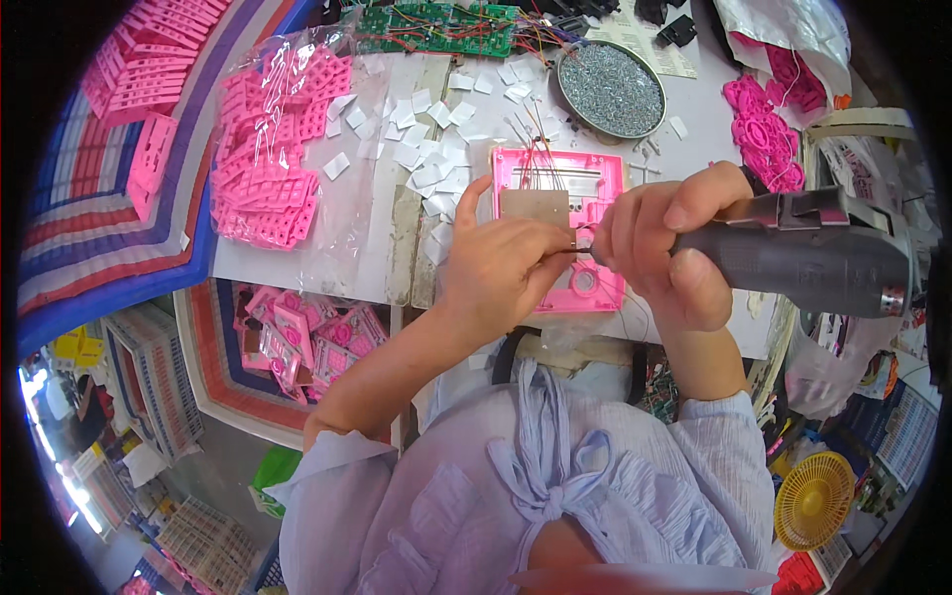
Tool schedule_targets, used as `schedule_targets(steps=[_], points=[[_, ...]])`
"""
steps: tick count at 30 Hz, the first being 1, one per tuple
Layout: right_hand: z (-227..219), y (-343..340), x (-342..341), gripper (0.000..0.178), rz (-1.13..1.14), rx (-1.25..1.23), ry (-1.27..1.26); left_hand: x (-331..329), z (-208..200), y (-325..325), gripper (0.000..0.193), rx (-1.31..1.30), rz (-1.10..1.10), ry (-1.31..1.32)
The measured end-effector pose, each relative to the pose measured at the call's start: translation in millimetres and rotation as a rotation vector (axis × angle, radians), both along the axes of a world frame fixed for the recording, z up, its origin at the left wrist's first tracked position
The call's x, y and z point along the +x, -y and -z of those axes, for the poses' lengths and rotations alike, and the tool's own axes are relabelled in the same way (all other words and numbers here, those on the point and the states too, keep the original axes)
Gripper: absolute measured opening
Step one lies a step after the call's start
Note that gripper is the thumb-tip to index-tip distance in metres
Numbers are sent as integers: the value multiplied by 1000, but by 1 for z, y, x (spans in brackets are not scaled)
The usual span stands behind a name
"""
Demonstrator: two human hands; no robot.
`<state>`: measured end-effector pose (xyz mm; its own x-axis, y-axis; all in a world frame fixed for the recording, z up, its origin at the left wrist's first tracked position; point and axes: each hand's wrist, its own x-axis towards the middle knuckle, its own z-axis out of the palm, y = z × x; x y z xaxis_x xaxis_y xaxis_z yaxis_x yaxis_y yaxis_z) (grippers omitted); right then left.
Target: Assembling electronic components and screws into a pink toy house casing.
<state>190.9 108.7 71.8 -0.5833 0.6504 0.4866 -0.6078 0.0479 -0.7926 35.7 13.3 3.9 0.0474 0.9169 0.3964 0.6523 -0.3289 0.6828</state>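
Note:
A dark grey electric screwdriver [793,256] with a metal lever lies across my right hand [659,233], whose fingers are wrapped round its front end. Its thin bit points left toward the fingertips of my left hand [501,260]. Those fingertips are pinched together at the bit's tip, and what they hold is hidden. Under both hands sits an open pink plastic housing [613,177] on the table. Inside it lies a brown circuit board [534,205], partly covered by my left hand. Thin wires [535,149] rise from the housing's far side.
Behind the housing stands a round dish of small metal screws [610,87]. White square pieces [431,164] are scattered to its left. Farther left is a clear bag of pink parts [273,149]. Green circuit boards [436,30] lie at the back, pink cords [764,129] at right.

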Motion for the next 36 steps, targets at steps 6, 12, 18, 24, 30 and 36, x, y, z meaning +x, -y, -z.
schedule_targets(steps=[6,12,18,24,30,36], points=[[8,-11,11,28,39,-1,-87,-4,-22,-34,14,-23,192,-227],[19,-10,1,30,105,-74,-13,-20,-24,-183,15,15,42,-527],[37,8,-4,28,113,2,193,5,13,-215,15,-64,95,-775],[36,19,-14,25,42,-7,252,9,37,-222,16,-10,3,-821],[35,17,-16,23,-17,142,375,5,10,-213,18,-132,57,-760],[26,23,-17,21,3,301,478,-25,-34,-152,19,289,-67,-391]])
